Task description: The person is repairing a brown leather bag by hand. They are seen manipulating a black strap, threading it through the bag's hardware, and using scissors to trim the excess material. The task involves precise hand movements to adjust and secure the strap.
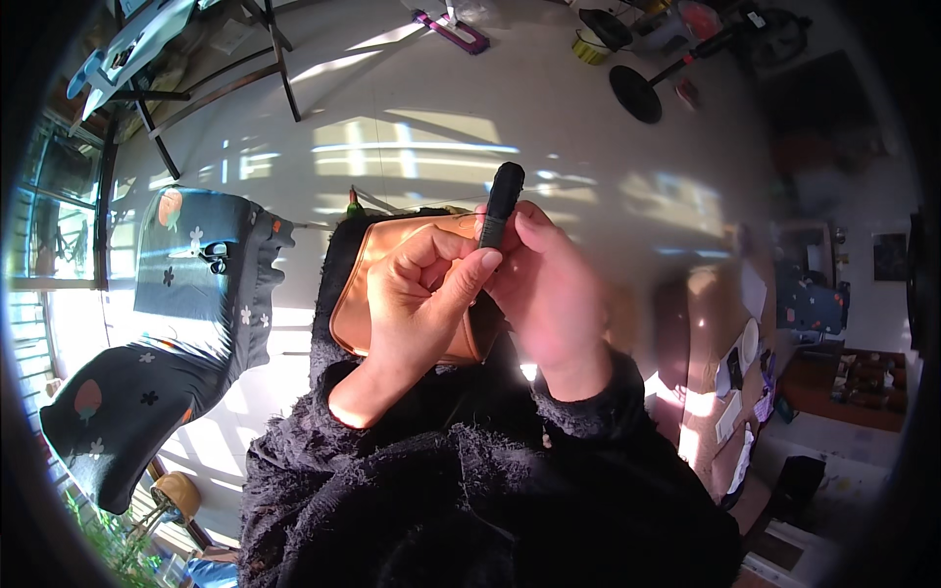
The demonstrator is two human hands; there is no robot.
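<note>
A slim black stick-like object [502, 201] with a rounded top and a ribbed lower part stands nearly upright between my hands; its exact kind is unclear. My left hand [407, 289] is closed, pinching the lower end between thumb and fingers. From the other side, my right hand [554, 284] is curled around the object, its fingers partly hidden behind it and the palm slightly blurred. Below both hands, a tan leather bag [368, 279] lies on my lap, partly covered by the left hand and wrist.
To the left stands a chair or stool under a dark patterned cover [191, 265], with a small black item [218, 257] on it. A cardboard box [701, 372] with papers and small goods is at the right. Farther off are a folding frame [216, 88], a purple mop head [451, 31] and a round black base [635, 95].
</note>
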